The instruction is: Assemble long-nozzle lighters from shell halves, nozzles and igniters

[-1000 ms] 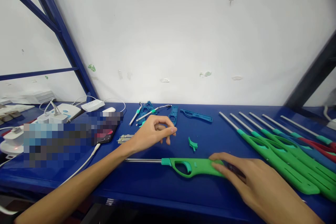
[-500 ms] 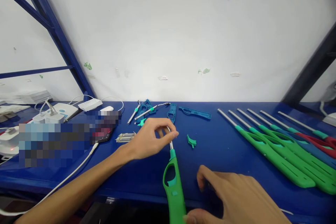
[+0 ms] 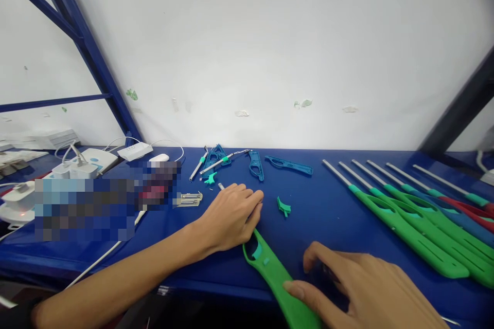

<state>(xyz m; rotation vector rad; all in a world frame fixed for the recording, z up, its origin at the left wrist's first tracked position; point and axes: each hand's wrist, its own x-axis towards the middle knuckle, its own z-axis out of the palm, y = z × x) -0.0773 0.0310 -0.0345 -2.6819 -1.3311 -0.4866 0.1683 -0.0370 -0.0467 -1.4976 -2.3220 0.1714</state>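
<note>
At the near edge of the blue table (image 3: 328,200): one green lighter (image 3: 272,271), lying aslant. Left hand (image 3: 235,218): fingers wrapped over the neck and thin metal tube (image 3: 221,186). Right hand (image 3: 363,288): fingers curved and apart, thumb on the handle (image 3: 288,302); whether the palm holds anything, I cannot tell. Handling, by my judgement: light, stiff, smooth, somewhat slippery. Best hold: broad handle, neck steadied.

the left hand (image 3: 233,216) hides part of the green lighter (image 3: 273,275); the bottom edge crops its handle.
</note>
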